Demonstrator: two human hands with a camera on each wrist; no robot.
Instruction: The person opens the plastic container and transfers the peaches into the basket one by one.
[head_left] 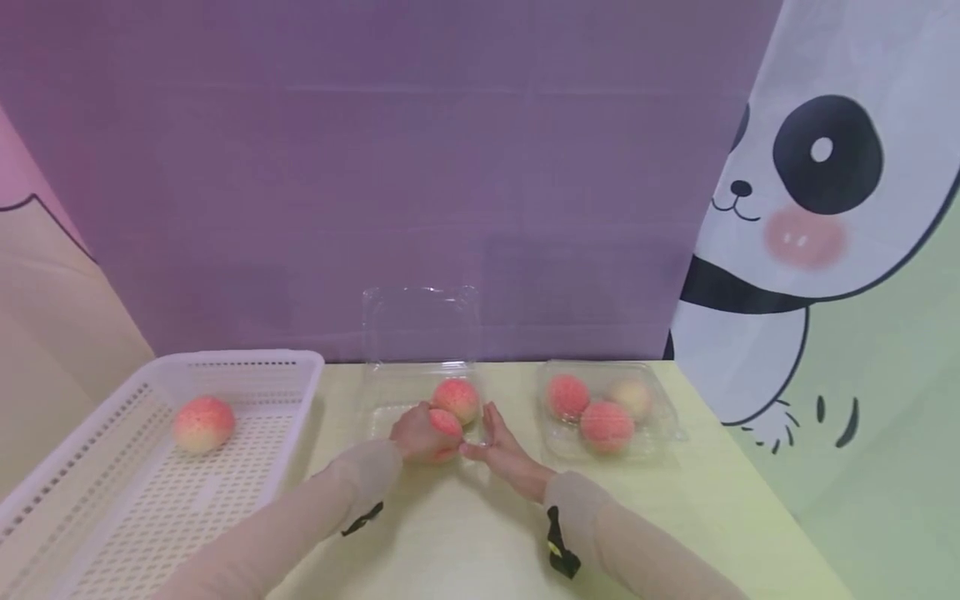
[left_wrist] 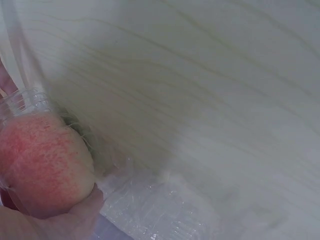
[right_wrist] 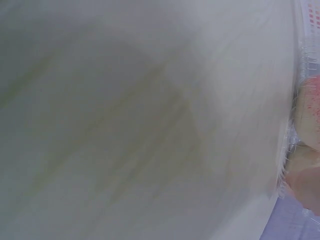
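Note:
My left hand (head_left: 427, 435) grips a pink-and-cream peach (head_left: 446, 422) at the front right of an open clear plastic clamshell box (head_left: 382, 400). In the left wrist view, the fingers curl round the lower side of this peach (left_wrist: 45, 162), next to the clear plastic. Just behind it, a second peach (head_left: 456, 398) sits in the box. The lid (head_left: 420, 321) stands raised at the back. My right hand (head_left: 510, 454) is at the box's front right corner, thumb toward the left hand and fingers extended along the side. The right wrist view catches only part of a hand beside the peaches (right_wrist: 309, 115).
A white perforated plastic basket (head_left: 307, 392) stands at the left with one peach (head_left: 204, 424) inside. To the right, another clear clamshell box (head_left: 652, 433) contains three peaches (head_left: 607, 426). A purple backdrop (head_left: 420, 167) hangs behind the pale wood-grain table (head_left: 465, 550).

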